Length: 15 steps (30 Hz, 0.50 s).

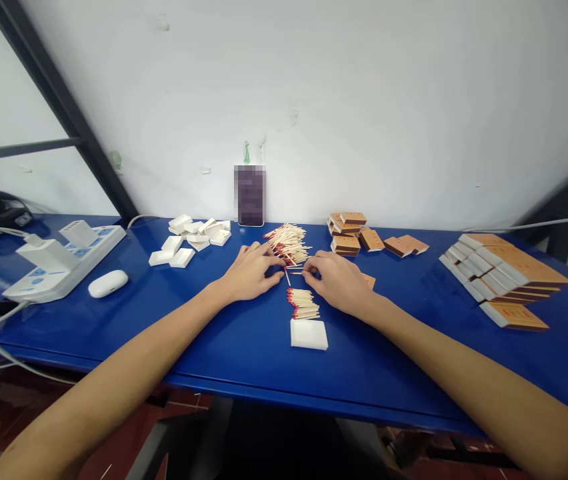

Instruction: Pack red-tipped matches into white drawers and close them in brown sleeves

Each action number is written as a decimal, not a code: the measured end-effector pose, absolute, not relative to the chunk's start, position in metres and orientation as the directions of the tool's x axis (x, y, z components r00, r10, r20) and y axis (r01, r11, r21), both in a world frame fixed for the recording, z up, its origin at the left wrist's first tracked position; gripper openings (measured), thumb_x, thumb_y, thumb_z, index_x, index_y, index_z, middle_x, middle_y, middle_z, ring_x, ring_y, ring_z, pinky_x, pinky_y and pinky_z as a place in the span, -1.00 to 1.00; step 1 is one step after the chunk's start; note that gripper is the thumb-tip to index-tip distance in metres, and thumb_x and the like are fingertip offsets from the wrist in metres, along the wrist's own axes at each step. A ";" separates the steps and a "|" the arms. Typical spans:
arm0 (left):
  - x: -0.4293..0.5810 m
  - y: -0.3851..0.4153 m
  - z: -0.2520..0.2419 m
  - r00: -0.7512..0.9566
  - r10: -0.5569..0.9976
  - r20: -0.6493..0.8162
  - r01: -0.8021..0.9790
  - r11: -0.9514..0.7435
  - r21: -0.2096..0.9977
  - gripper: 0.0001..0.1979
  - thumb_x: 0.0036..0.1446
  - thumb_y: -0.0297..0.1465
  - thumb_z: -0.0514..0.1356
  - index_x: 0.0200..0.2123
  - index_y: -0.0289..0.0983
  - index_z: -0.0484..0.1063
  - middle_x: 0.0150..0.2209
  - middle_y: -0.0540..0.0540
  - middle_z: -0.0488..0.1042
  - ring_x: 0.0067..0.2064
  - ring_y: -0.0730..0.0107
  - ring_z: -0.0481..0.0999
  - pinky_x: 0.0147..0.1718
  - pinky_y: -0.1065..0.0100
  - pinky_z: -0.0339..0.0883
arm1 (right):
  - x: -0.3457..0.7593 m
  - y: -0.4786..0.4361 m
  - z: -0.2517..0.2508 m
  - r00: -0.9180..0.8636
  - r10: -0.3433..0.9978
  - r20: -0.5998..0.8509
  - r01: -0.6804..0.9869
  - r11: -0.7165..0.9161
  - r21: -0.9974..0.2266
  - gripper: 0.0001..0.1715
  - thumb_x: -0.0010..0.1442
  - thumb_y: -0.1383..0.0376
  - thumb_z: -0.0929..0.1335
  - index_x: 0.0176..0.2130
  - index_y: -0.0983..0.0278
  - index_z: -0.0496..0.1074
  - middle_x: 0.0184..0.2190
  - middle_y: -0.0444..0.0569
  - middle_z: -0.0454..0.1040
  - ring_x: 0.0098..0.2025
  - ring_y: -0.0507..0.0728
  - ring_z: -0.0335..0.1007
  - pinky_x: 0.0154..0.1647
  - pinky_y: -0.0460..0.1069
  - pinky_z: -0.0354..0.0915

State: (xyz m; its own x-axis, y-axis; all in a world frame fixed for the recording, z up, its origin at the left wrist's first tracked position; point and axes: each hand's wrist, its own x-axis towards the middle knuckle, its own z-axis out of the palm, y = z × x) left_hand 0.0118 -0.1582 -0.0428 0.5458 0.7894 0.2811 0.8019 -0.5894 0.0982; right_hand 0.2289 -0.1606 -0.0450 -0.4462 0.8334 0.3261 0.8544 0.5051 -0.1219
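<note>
My left hand (251, 272) rests at the left side of a loose pile of red-tipped matches (288, 243), thumb and forefinger slightly apart. Close to its fingertips a single match (287, 276) lies at a slant. From the right, my right hand (337, 277) reaches in with thumb and forefinger pinched at the end of another match (295, 273). Nearer to me is a row of matches (305, 304), roughly parallel, heads to the left. Just below that row lies a white matchbox tray (309, 335). An orange matchbox sleeve (369, 281) is partly hidden behind my right hand.
White trays (182, 258) lie heaped at the back left. Orange sleeves (346, 245) sit at the back right, and stacked matchboxes (509, 263) at far right. A phone (252, 197) leans on the wall. A power strip (64, 263) and white earbud case (108, 284) are left.
</note>
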 end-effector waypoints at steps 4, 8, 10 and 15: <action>0.015 -0.157 -0.044 0.537 0.792 0.290 0.801 -0.586 0.118 -0.71 0.27 -0.19 0.14 -0.05 -0.15 0.52 -0.17 -0.09 0.40 -0.10 0.17 0.33 -0.11 0.16 0.16 | 0.228 -0.157 -0.047 -0.399 0.857 0.327 0.851 0.479 -0.215 -0.82 0.29 0.24 0.31 -0.31 0.23 0.47 -0.29 -0.05 0.51 -0.29 0.11 0.39 -0.40 -0.03 0.11; 0.019 -0.157 -0.044 0.529 0.799 0.286 0.797 -0.583 0.155 -0.71 0.24 -0.14 0.17 -0.08 -0.13 0.53 -0.18 -0.09 0.41 -0.10 0.17 0.34 -0.11 0.17 0.15 | 0.227 -0.155 -0.048 -0.392 0.865 0.313 0.859 0.466 -0.211 -0.78 0.30 0.23 0.30 -0.35 0.24 0.46 -0.30 -0.04 0.50 -0.27 0.13 0.39 -0.37 -0.02 0.12; 0.020 -0.157 -0.044 0.525 0.800 0.290 0.797 -0.582 0.160 -0.72 0.24 -0.13 0.17 -0.11 -0.13 0.54 -0.18 -0.10 0.42 -0.11 0.17 0.34 -0.12 0.17 0.15 | 0.227 -0.155 -0.048 -0.435 0.844 0.315 0.841 0.505 -0.194 -0.77 0.31 0.23 0.30 -0.35 0.24 0.47 -0.30 -0.03 0.49 -0.26 0.13 0.39 -0.34 -0.02 0.14; 0.023 -0.156 -0.044 0.519 0.798 0.306 0.795 -0.582 0.172 -0.75 0.27 -0.16 0.16 -0.19 -0.15 0.56 -0.19 -0.10 0.43 -0.13 0.19 0.36 -0.15 0.19 0.15 | 0.226 -0.155 -0.048 -0.442 0.822 0.359 0.816 0.535 -0.219 -0.80 0.31 0.27 0.29 -0.31 0.23 0.48 -0.31 -0.05 0.50 -0.25 0.12 0.39 -0.30 -0.02 0.15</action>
